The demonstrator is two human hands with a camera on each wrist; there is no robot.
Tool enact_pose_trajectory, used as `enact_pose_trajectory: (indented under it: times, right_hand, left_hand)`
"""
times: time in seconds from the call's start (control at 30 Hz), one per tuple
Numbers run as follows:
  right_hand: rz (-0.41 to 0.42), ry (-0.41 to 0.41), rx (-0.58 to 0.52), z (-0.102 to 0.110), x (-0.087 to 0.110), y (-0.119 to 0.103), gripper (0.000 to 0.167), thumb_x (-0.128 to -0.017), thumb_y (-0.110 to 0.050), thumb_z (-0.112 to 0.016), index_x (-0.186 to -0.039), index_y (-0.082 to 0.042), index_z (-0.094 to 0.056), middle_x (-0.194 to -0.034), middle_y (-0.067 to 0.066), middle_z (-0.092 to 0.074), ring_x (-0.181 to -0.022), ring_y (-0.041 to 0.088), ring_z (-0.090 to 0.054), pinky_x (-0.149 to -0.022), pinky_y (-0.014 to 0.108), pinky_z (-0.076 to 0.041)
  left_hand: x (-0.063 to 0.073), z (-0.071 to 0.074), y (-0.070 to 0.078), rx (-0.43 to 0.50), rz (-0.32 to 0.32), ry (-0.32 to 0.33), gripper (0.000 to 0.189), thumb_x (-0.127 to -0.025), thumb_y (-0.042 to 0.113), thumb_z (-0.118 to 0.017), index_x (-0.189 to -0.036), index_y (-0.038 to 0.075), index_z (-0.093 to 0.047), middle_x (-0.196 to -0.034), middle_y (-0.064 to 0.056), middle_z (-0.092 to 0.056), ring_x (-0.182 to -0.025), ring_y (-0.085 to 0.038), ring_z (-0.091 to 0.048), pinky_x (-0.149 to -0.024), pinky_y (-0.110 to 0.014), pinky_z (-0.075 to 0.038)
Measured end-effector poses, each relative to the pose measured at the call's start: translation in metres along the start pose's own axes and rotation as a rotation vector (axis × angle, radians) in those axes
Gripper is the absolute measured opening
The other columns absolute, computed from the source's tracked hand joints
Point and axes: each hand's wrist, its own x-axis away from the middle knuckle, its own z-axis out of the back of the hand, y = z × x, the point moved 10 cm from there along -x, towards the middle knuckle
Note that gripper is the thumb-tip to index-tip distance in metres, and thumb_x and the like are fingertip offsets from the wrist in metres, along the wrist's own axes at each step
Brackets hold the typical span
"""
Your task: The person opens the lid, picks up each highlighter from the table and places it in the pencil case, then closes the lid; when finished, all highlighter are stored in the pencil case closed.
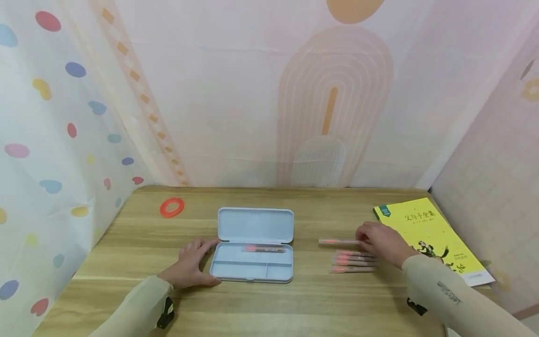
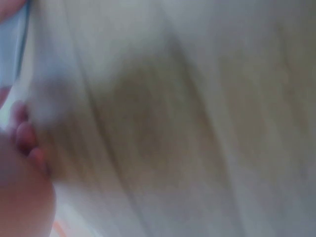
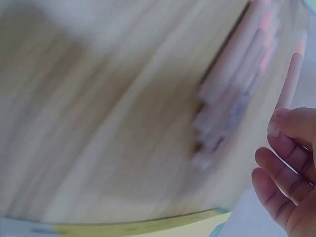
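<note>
A light blue pencil case [image 1: 251, 270] lies with its lid [image 1: 255, 225] raised. One pen [image 1: 265, 249] rests in its long rear compartment. My left hand [image 1: 191, 266] holds the case's left end, index finger at the back corner and thumb at the front corner. In the left wrist view, the case's edge [image 2: 19, 44] shows between fingertips. My right hand [image 1: 381, 241] pinches the end of another pen [image 1: 337, 242], its pink-marked end pointing left. Just in front of that pen, several similar pens [image 1: 355, 262] lie side by side; the right wrist view shows these pens [image 3: 237, 74] blurred.
A yellow book [image 1: 414, 217] lies on the right, partly behind my right forearm. At the back left of the wooden table [image 1: 311, 299] lies a red ring [image 1: 171, 207]. Patterned cloth [image 1: 219, 93] hangs behind the table and along both sides.
</note>
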Motion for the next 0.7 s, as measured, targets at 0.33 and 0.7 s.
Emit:
enact_pose_trajectory:
  times: [0.33, 0.7]
  right_hand:
    - [0.123, 0.039, -0.008, 0.008, -0.019, -0.047, 0.008, -0.088, -0.011, -0.072, -0.086, -0.017, -0.067, -0.084, -0.009, -0.061, -0.076, 0.004, -0.057, -0.069, 0.027, -0.05]
    - [0.133, -0.02, -0.043, -0.004, -0.043, -0.088, 0.004, -0.089, -0.012, -0.073, -0.09, -0.013, -0.069, -0.087, -0.008, -0.061, -0.08, 0.008, -0.057, -0.076, 0.03, -0.052]
  left_hand:
    - [0.0, -0.001, -0.001, -0.011, -0.006, 0.007, 0.1, -0.066, 0.054, -0.084, -0.147, 0.012, -0.042, -0.115, -0.006, -0.047, -0.103, -0.022, -0.037, -0.088, -0.043, -0.029]
    - [0.0, -0.002, -0.002, 0.006, -0.009, -0.008, 0.1, -0.067, 0.053, -0.084, -0.148, 0.014, -0.04, -0.115, -0.005, -0.046, -0.102, -0.021, -0.036, -0.083, -0.038, -0.027]
